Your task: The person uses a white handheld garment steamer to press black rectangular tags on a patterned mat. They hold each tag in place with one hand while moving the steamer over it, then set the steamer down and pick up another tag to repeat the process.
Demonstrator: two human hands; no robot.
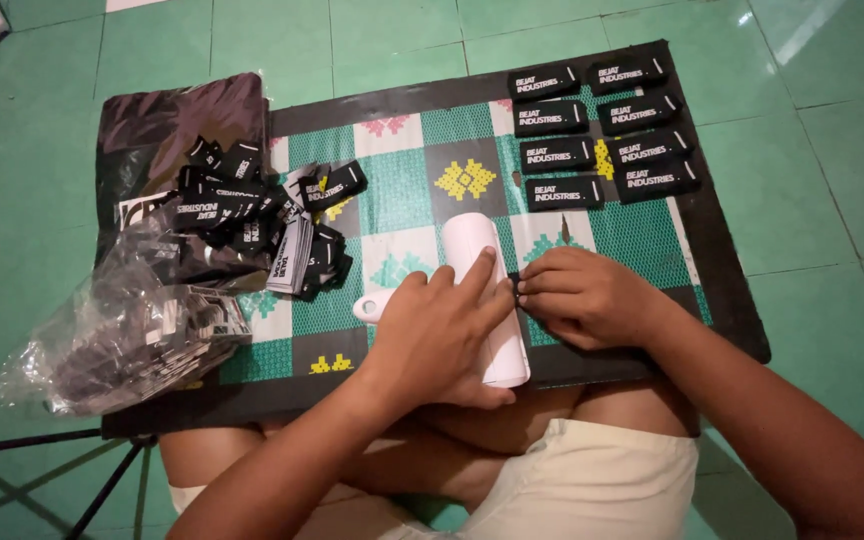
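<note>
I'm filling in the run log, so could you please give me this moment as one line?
left hand: pressing on white roll | right hand: pinching small black label at roll's edge | labels in two columns top right | loose pile left

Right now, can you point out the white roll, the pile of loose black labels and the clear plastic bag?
white roll (470, 240): head view, on its bare upper end above the hands.
pile of loose black labels (242, 205): head view, on the middle of the heap.
clear plastic bag (117, 335): head view, on its crinkled middle.
</note>
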